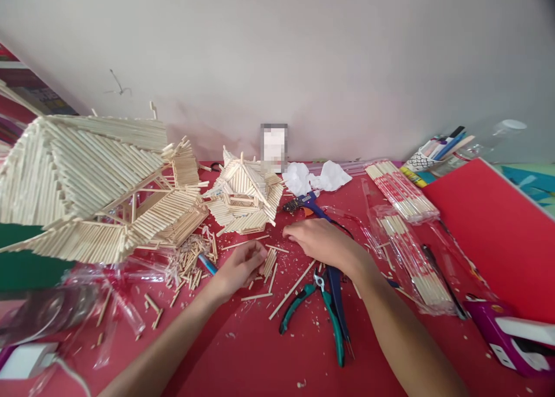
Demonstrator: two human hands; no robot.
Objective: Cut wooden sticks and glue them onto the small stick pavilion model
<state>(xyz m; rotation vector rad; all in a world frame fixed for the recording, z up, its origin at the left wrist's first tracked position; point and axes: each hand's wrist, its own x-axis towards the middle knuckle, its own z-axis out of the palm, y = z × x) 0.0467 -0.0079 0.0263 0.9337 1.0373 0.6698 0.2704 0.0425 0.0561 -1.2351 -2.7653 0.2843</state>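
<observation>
My left hand [245, 264] is low over the table, its fingers closed at the left edge of a small panel of short wooden sticks [270, 262]. My right hand [316, 239] hovers just right of it, thumb and fingers pinched together; whatever they hold is hidden. Loose sticks [258, 297] lie around both hands. Behind the right hand rests a blue glue gun [311, 203]. Green-handled pliers [335, 327] lie spread below it. A small stick-built pavilion [241, 195] stands just behind my hands.
A larger stick-built house [99, 166] fills the left side, beside a pile of cut sticks [195, 258]. Packs of wrapped chopsticks [403, 192], a red board [494, 229] and a purple device [489, 327] lie right. White crumpled tissue [332, 176] sits near the wall.
</observation>
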